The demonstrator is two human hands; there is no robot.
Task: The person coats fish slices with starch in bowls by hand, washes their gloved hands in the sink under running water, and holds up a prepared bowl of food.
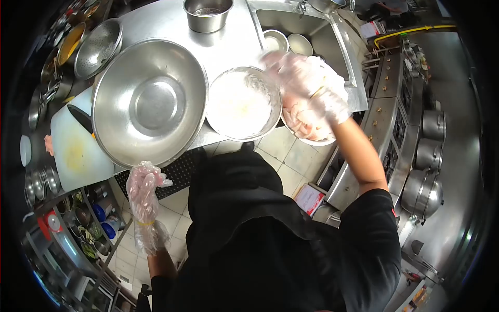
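My left hand (143, 195), in a clear plastic glove, is just below the near rim of a large, bare steel bowl (156, 106). Its fingers look loosely bent with the thumb apart, and nothing shows in it. My right hand (293, 75), also gloved, is blurred by motion above a bowl of pale pink raw meat pieces (304, 122). Whether it holds a piece cannot be made out. Between the two stands a steel bowl (273, 127) with white powder (240, 106) like flour in it.
A steel pot (208, 14) stands at the back of the counter. The sink (325, 39) holds two small bowls. Leftward are a perforated colander (99, 49), a white cutting board (78, 151) and a dark knife handle (79, 118). Stoves (382, 99) line the right.
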